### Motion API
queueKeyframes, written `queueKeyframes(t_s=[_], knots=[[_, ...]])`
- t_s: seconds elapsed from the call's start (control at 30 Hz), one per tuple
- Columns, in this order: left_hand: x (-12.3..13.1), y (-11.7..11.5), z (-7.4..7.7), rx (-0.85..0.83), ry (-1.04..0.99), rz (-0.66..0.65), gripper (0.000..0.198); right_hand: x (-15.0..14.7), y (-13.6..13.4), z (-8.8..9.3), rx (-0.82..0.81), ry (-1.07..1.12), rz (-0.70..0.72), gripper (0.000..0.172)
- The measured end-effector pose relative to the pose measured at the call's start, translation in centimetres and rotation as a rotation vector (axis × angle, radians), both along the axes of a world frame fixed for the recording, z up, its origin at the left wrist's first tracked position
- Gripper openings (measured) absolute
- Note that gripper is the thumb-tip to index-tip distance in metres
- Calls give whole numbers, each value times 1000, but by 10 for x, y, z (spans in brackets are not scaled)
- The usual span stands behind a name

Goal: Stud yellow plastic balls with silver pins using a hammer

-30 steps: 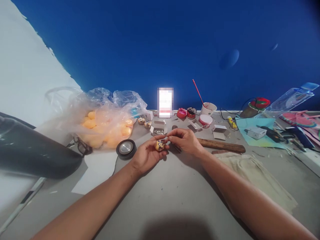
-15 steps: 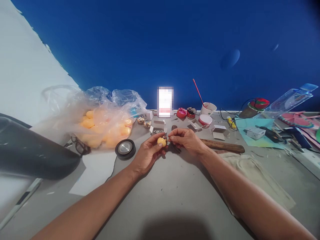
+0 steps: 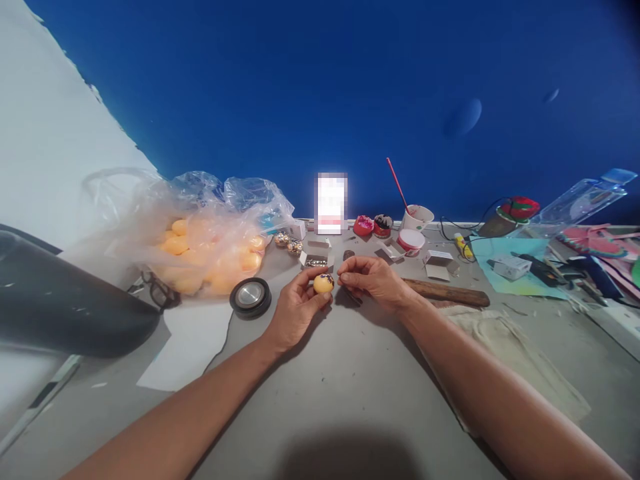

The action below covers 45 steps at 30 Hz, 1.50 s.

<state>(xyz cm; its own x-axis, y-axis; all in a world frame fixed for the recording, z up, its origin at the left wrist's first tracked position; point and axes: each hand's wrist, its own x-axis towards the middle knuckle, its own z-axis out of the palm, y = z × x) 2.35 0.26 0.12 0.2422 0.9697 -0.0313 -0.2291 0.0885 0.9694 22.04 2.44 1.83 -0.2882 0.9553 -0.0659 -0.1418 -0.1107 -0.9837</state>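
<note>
A left hand (image 3: 295, 310) grips a small yellow ball (image 3: 323, 284) between thumb and fingertips, just above a grey table (image 3: 350, 373). The right hand (image 3: 373, 280) sits immediately right of the ball, fingertips pinched together, nearly touching it; anything pinched is too small to see.

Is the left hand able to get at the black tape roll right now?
Probably yes: the black tape roll lies uncovered just beside the left hand, with nothing between them, but that hand holds a small yellow ball.
</note>
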Motion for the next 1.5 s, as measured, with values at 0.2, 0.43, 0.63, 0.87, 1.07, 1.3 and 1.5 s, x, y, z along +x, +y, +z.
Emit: queueKeyframes(t_s=[0.2, 0.43, 0.63, 0.87, 1.07, 1.3, 1.5], knots=[[-1, 0, 3, 53, 45, 26, 45, 0, 0, 1, 32, -22, 28, 30], [0, -1, 0, 41, 126, 31, 45, 0, -1, 1, 23, -5, 41, 31], [-1, -2, 2, 147, 152, 49, 39, 0, 0, 1, 10, -13, 41, 31], [-1, -1, 0, 126, 145, 99, 49, 0, -1, 2, 11, -22, 53, 29], [1, -1, -1, 104, 137, 78, 46, 0, -1, 5, 13, -33, 65, 31], [0, -2, 2, 115, 171, 39, 45, 0, -1, 6, 26, -45, 67, 32], [0, -2, 2, 106, 161, 88, 48, 0, -2, 5, 42, -49, 70, 30]])
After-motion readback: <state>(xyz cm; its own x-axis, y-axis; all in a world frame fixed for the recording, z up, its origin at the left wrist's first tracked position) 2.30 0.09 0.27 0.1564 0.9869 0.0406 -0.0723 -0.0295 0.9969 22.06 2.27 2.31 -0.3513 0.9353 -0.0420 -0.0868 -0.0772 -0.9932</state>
